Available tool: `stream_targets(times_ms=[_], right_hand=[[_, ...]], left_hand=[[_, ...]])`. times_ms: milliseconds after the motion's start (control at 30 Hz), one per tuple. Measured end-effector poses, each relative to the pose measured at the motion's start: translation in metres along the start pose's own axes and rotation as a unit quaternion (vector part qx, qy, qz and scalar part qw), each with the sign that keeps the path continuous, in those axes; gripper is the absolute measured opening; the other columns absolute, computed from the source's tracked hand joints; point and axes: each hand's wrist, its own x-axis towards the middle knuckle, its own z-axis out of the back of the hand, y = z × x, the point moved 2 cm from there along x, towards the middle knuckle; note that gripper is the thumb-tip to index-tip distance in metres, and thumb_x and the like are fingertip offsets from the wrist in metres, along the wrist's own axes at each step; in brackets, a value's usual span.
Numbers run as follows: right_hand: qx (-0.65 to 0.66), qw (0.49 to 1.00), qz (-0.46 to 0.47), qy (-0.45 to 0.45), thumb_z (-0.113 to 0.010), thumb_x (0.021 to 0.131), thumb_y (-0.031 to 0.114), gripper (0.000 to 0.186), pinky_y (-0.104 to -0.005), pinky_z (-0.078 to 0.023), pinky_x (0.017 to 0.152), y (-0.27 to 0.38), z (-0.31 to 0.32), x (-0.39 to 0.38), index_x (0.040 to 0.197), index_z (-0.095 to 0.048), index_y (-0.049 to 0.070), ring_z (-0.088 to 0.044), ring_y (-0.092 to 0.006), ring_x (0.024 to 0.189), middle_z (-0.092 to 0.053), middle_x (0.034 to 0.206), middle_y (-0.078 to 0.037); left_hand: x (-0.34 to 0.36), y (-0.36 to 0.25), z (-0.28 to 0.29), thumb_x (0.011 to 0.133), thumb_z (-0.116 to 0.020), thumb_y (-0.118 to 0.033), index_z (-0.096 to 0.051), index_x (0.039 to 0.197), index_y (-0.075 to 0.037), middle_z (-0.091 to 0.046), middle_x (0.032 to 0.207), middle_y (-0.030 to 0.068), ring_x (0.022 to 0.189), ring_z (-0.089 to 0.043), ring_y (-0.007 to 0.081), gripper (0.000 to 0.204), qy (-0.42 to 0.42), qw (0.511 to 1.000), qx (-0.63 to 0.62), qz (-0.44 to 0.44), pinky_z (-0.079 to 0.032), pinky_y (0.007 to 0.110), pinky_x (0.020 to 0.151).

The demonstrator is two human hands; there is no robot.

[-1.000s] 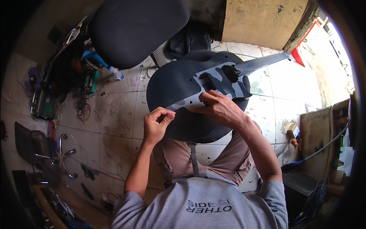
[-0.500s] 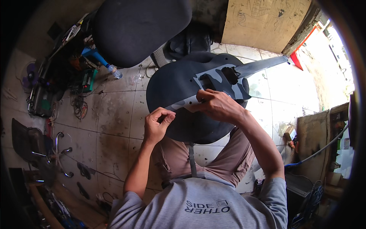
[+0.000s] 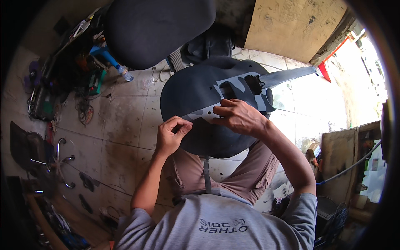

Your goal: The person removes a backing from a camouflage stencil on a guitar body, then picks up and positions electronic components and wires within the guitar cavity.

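A long panel [image 3: 239, 84] with a grey camouflage pattern and dark cutouts lies across a black, rounded padded surface [image 3: 183, 89] over my lap. Its narrow tail points to the far right. At the panel's left end, my left hand [image 3: 171, 134] is closed, thumb and forefinger pinched together at its tip. My right hand [image 3: 241, 118] rests over the panel's near edge, its fingers curled and pressed together. Whatever lies between those fingers is hidden. A small dark hole shows in the panel between the two hands.
A dark chair seat [image 3: 158, 31] stands beyond the padded surface. To its left are a plastic bottle [image 3: 126, 75], a green box [image 3: 97, 81] and loose cables [image 3: 85, 112]. An overturned chair base [image 3: 61, 162] lies at left. A wooden cabinet [image 3: 339, 156] stands at right, with a hose crossing it.
My right hand has shifted slightly nearer to me, its fingers more curled. My left hand keeps its pinch at the panel's left end. The whole view has moved a little.
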Motion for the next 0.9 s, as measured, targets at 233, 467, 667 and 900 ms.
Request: stream_targets(times_ms=[233, 467, 667, 900], right_hand=[[-0.005, 0.998, 0.008, 0.063, -0.069, 0.087, 0.011, 0.033, -0.0334, -0.060, 0.086, -0.002, 0.004, 0.007, 0.119, -0.078, 0.015, -0.063, -0.0223, 0.099, -0.063, 0.112, -0.003], [0.026, 0.997, -0.009, 0.070, -0.072, 0.085, 0.011, 0.022, -0.0352, -0.060, 0.085, -0.008, 0.012, 0.002, 0.106, -0.080, 0.014, -0.065, -0.0237, 0.095, -0.064, 0.107, -0.003], [0.097, 0.993, -0.061, 0.007, -0.079, 0.080, 0.009, 0.018, -0.0362, -0.061, 0.075, -0.013, 0.009, -0.011, 0.099, -0.078, 0.012, -0.068, -0.0245, 0.094, -0.063, 0.099, -0.005], [0.123, 0.991, -0.051, 0.011, -0.079, 0.080, 0.009, 0.024, -0.0374, -0.060, 0.075, -0.011, 0.001, -0.004, 0.104, -0.080, 0.014, -0.068, -0.0247, 0.093, -0.063, 0.099, -0.005]], left_hand=[[0.002, -0.004, 0.002, 0.097, -0.079, -0.026, -0.075, 0.093, -0.002, -0.075, 0.090, 0.0069, 0.085, -0.073, 0.0208, 0.024, 0.005, 0.999, 0.017, -0.029, -0.054, 0.032, 0.077], [0.002, -0.010, 0.004, 0.097, -0.079, -0.024, -0.075, 0.093, -0.001, -0.075, 0.089, 0.0064, 0.084, -0.071, 0.0173, 0.024, 0.009, 1.000, 0.025, -0.008, -0.053, 0.031, 0.078], [0.002, -0.009, 0.003, 0.096, -0.080, -0.022, -0.075, 0.091, -0.001, -0.075, 0.089, 0.0070, 0.085, -0.071, 0.0182, 0.023, 0.008, 1.000, 0.016, -0.010, -0.054, 0.032, 0.080], [0.003, -0.008, 0.003, 0.096, -0.080, -0.022, -0.075, 0.091, -0.001, -0.075, 0.089, 0.0073, 0.084, -0.071, 0.0189, 0.022, 0.012, 1.000, 0.020, -0.019, -0.054, 0.032, 0.079]])
